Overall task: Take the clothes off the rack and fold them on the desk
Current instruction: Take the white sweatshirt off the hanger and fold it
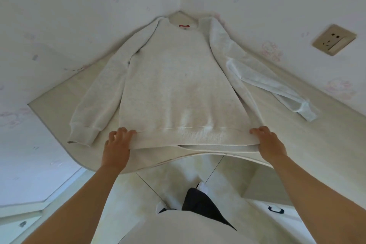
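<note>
A pale cream sweatshirt [178, 85] lies flat on the corner desk [309, 125], neck toward the wall corner, with a red label at the collar. Its left sleeve runs down beside the body; its right sleeve is turned inside out and angles off to the right. My left hand [116, 144] grips the left corner of the ribbed hem, fingers curled over the fabric. My right hand [271, 142] grips the hem's right corner the same way. The hem is lifted slightly at the desk's front edge.
White walls meet in the corner behind the desk. A beige wall socket [334, 39] sits on the right wall. The curved desk edge runs just below my hands, with tiled floor [174, 176] and my feet beneath. No rack shows.
</note>
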A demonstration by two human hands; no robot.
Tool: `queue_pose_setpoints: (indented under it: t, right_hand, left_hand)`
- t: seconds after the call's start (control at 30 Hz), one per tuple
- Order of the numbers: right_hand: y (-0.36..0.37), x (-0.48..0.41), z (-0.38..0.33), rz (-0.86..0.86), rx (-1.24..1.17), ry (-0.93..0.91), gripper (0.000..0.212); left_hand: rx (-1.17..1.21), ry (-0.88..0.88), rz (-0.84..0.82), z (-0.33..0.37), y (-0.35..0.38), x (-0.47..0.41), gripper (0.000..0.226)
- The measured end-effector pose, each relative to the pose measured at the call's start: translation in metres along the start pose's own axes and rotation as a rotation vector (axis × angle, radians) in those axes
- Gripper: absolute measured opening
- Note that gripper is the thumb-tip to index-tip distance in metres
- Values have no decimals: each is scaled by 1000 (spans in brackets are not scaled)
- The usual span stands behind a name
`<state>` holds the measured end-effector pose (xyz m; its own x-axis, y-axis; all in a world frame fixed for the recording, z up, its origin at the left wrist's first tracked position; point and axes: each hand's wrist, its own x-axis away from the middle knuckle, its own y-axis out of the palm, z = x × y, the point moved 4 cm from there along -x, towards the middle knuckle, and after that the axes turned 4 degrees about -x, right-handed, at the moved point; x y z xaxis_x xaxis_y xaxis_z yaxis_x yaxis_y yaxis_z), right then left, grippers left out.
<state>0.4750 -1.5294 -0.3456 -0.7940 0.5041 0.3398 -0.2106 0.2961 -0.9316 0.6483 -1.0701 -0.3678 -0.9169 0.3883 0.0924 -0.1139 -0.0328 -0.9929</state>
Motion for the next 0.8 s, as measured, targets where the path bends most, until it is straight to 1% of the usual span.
queue_pose_setpoints:
  t: [0.07, 0.1, 0.17, 0.2, 0.23, 0.27, 0.3, 0.33, 0.37, 0.4, 0.47, 0.53, 0.57, 0.6, 0.7, 0.8]
  right_hand:
    - [6, 1, 5, -69, -29, -18, 51]
    - [6, 3, 7, -58, -71, -20, 46]
    - [-2, 10, 13, 89, -176, 16, 34]
    - [-5, 13, 19, 159, -201, 42, 31]
    - [-4, 16, 24, 179, -195, 47, 32]
    - [1, 18, 26, 130, -161, 37, 36]
    - [8, 21, 25, 29, -119, 35, 43]
    - [15, 22, 23, -84, -68, 54, 49]
    - [18, 23, 20, -162, -12, 82, 52]
    - [18, 22, 16, -189, 62, 105, 51]
    - [8, 20, 2, -171, 259, 119, 44]
    - [-5, 16, -17, -111, 362, 116, 40]
    - [-9, 13, -26, -86, 357, 108, 40]
    - [-11, 11, -36, -72, 309, 95, 40]
    - [-11, 5, -78, -75, 102, 8, 41]
    - [-9, -5, -121, -96, -32, -93, 35]
  left_hand:
    - [-6, 34, -54, -3, 0, 1, 56]
    - [-1, 59, -48, -5, -2, 2, 51]
    - [32, 91, 38, -11, -12, 7, 40]
    - [54, 102, 67, -15, -15, 10, 39]
    - [43, 140, 65, -18, -15, 13, 42]
    - [25, 196, 11, -19, -10, 18, 46]
    - [0, 245, -62, -19, -2, 23, 49]
    - [-15, 267, -145, -19, 5, 27, 54]
    - [-8, 260, -216, -18, 7, 31, 59]
    - [8, 246, -249, -16, 7, 31, 62]
    - [-12, 266, -193, -6, -2, 25, 59]
    - [-26, 294, -148, 1, -12, 15, 45]
    - [-12, 300, -142, 3, -14, 10, 34]
    - [20, 294, -143, 5, -15, 6, 28]
    - [113, 189, -170, 5, -18, -5, 37]
    - [145, 118, -168, 6, -22, -17, 44]
